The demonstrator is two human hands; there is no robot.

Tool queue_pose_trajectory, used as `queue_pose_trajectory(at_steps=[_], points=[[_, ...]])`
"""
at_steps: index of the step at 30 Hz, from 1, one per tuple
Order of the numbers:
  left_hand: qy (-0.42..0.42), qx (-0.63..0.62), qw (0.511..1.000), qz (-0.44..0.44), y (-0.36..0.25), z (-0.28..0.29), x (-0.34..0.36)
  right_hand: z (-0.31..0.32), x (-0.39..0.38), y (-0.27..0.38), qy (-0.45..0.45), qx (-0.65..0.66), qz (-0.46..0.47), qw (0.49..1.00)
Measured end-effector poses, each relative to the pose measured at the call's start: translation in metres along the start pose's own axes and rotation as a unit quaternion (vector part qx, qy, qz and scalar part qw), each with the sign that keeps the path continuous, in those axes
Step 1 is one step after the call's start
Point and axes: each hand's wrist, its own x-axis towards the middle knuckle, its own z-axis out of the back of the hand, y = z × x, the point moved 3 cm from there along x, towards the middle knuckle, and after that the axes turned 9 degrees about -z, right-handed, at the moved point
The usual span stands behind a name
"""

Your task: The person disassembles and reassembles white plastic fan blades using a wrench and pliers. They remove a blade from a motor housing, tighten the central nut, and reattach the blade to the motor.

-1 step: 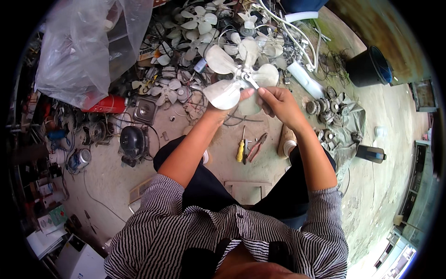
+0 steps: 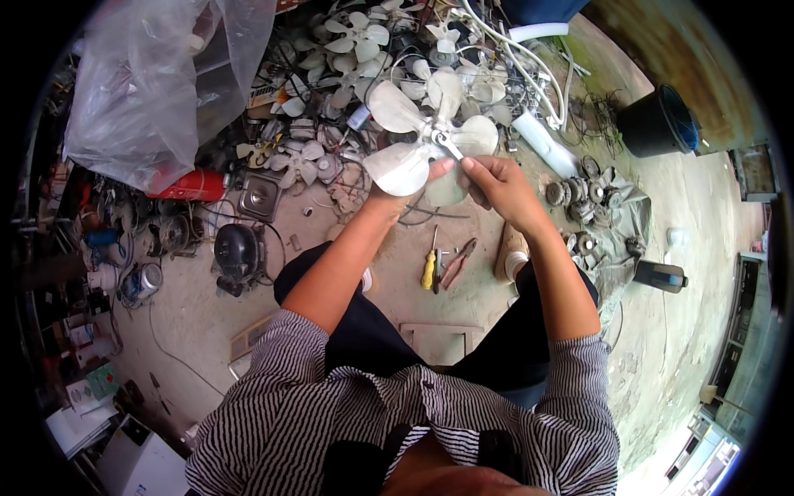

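Note:
A pale metal fan blade (image 2: 397,171) with several broad petals is held up in front of me. My left hand (image 2: 394,201) grips it from below and behind. The thumb shows beside the hub, while the other fingers are hidden behind a petal. My right hand (image 2: 503,186) is closed on the handle of a small silver wrench (image 2: 449,145), pinched between thumb and fingers. The wrench's head lies over the hub at the fan's centre. On the floor below my hands are a yellow-handled screwdriver (image 2: 428,269) and red-handled pliers (image 2: 459,264), with a small dark-handled tool between them.
Beyond the fan lies a heap of fan blades (image 2: 357,36), motors and cables. A clear plastic bag (image 2: 132,99) and a black compressor (image 2: 238,252) are at left. Motor parts rest on a grey sheet (image 2: 633,211) at right, near a black bucket (image 2: 649,124).

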Motion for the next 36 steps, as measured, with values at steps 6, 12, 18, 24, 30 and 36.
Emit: queue_pose_trajectory(at_steps=[6, 12, 18, 24, 30, 36], points=[[0.019, 0.001, 1.0, -0.007, -0.005, 0.004, -0.001, 0.005, 0.002, -0.001, -0.031, -0.054, 0.037, 0.997], [0.026, -0.027, 0.998, 0.047, -0.007, 0.01, -0.004, 0.02, 0.005, 0.006, -0.067, -0.15, 0.087, 0.983], [0.079, 0.022, 0.997, -0.007, 0.004, 0.022, 0.002, 0.04, 0.004, 0.016, -0.076, -0.243, 0.155, 0.954], [0.098, 0.005, 0.993, 0.064, 0.007, 0.024, 0.002, 0.042, -0.001, 0.023, -0.087, -0.28, 0.167, 0.941], [-0.009, -0.109, 0.988, 0.111, -0.004, 0.024, 0.004, 0.024, -0.001, 0.012, 0.049, -0.031, 0.041, 0.997], [-0.019, -0.057, 0.996, 0.064, -0.002, 0.027, 0.007, 0.0, -0.005, 0.014, 0.077, -0.051, 0.038, 0.995]])
